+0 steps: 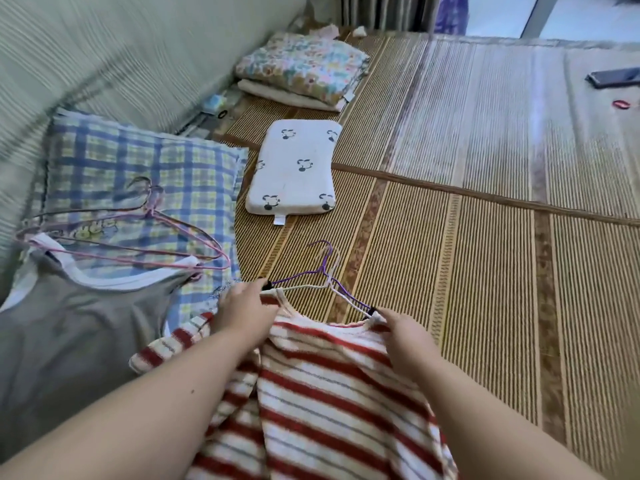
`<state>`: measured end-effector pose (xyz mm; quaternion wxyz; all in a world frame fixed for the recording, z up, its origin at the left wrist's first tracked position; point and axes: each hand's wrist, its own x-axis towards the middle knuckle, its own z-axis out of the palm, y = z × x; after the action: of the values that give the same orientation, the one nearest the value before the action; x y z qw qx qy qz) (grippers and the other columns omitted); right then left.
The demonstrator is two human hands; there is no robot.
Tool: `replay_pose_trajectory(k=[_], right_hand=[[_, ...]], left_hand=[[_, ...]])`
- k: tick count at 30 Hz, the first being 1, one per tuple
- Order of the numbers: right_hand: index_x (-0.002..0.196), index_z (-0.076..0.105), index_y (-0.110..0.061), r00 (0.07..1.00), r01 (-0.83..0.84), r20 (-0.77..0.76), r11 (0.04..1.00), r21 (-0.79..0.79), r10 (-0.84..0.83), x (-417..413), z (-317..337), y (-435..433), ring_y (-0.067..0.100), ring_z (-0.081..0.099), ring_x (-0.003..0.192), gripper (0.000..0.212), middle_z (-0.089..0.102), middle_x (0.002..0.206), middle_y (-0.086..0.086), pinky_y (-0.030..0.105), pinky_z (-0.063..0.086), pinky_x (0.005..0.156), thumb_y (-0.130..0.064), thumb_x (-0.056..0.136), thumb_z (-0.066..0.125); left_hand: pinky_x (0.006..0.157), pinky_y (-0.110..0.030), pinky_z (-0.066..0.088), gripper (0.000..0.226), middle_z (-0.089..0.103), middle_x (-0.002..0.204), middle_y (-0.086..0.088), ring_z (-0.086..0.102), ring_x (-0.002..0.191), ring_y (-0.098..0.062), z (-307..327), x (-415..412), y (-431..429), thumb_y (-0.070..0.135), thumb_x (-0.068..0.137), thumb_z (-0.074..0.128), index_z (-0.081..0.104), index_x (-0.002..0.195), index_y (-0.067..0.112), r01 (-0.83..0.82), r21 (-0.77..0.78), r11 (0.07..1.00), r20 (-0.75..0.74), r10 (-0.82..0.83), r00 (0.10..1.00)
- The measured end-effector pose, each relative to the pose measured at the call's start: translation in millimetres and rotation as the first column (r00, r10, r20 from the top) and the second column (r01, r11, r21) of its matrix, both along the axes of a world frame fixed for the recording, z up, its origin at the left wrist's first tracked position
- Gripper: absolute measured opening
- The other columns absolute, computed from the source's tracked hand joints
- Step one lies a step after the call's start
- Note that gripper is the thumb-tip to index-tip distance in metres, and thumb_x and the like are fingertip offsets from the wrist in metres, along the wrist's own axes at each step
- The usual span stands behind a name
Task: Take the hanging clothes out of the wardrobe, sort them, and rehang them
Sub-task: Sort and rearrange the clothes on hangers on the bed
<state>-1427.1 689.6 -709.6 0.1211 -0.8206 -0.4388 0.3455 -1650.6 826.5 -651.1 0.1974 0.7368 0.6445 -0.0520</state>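
A red-and-white striped top (pixel 322 386) lies spread on the bamboo mat (pixel 485 271), still on two thin wire hangers, one purple and one white (pixel 325 275). My left hand (pixel 242 313) grips the top's left shoulder at the hanger's end. At the right shoulder, my right hand (pixel 405 337) pinches the fabric by the other hanger end. To the left, a grey tank top with white trim (pixel 79 327) rests on pink wire hangers (pixel 138 233), partly over a blue plaid pillow (pixel 138 174).
A small white pillow with dark prints (pixel 294 168) lies on the mat ahead. A folded floral blanket (pixel 301 67) sits at the back. At the far right lie a phone (pixel 613 77) and a red hair tie (pixel 621 105). A padded striped headboard (pixel 104 53) runs along the left.
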Motion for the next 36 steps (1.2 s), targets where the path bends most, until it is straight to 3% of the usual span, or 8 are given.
replay_pose_trajectory(k=[3,9,18,26,32,36], right_hand=[[0.141,0.038,-0.033,0.999,-0.023,0.022,1.0,0.007,0.023,-7,10,-19,0.02,0.05,0.118,0.054,0.052,0.133,0.0,0.033,0.041,0.099,-0.016,0.091,0.047],[0.134,0.046,-0.037,0.994,0.105,0.028,0.994,-0.007,-0.105,-7,71,-130,0.009,0.047,0.118,0.044,0.05,0.133,-0.011,0.034,0.04,0.104,-0.033,0.091,0.052],[0.135,0.045,-0.033,0.919,0.365,0.151,0.931,0.021,-0.364,-26,173,-342,0.013,0.047,0.124,0.047,0.045,0.137,-0.008,0.038,0.038,0.105,-0.037,0.089,0.055],[0.135,0.045,-0.033,0.837,0.529,0.176,0.849,-0.011,-0.519,-57,225,-522,0.014,0.04,0.13,0.049,0.041,0.14,-0.006,0.036,0.034,0.109,-0.035,0.087,0.056],[0.135,0.046,-0.032,0.724,0.678,0.18,0.735,-0.013,-0.665,-40,262,-625,0.012,0.043,0.126,0.049,0.039,0.141,-0.007,0.027,0.033,0.106,-0.036,0.087,0.055],[0.137,0.044,-0.033,0.659,0.738,0.224,0.675,-0.005,-0.718,3,279,-684,0.015,0.039,0.131,0.05,0.036,0.145,-0.006,0.034,0.035,0.107,-0.039,0.088,0.053]], left_hand=[[0.114,-0.045,0.025,0.064,0.03,0.15,-0.003,0.024,0.138,-0.028,6,9,-39,0.039,0.085,0.054,0.03,0.144,0.033,0.101,-0.118,0.988,0.012,-0.101,0.995],[0.115,-0.034,0.018,0.063,0.022,0.153,0.002,0.018,0.14,-0.023,45,16,-142,0.041,0.085,0.051,0.028,0.144,0.035,0.326,-0.209,0.922,0.087,-0.315,0.945],[0.115,-0.035,0.024,0.061,0.029,0.15,0.006,0.024,0.138,-0.017,134,19,-315,0.042,0.088,0.053,0.032,0.144,0.034,0.592,-0.154,0.791,0.317,-0.528,0.788],[0.115,-0.03,0.024,0.055,0.035,0.147,0.011,0.028,0.138,-0.008,179,46,-464,0.042,0.088,0.058,0.039,0.139,0.035,0.827,-0.133,0.546,0.449,-0.711,0.541],[0.112,-0.025,0.026,0.055,0.042,0.141,0.015,0.037,0.131,-0.004,199,76,-550,0.038,0.086,0.063,0.043,0.137,0.034,0.884,-0.179,0.431,0.484,-0.744,0.461],[0.109,-0.026,0.03,0.056,0.043,0.139,0.017,0.04,0.128,-0.003,207,119,-589,0.039,0.085,0.064,0.042,0.136,0.036,0.893,-0.167,0.418,0.461,-0.768,0.446]])
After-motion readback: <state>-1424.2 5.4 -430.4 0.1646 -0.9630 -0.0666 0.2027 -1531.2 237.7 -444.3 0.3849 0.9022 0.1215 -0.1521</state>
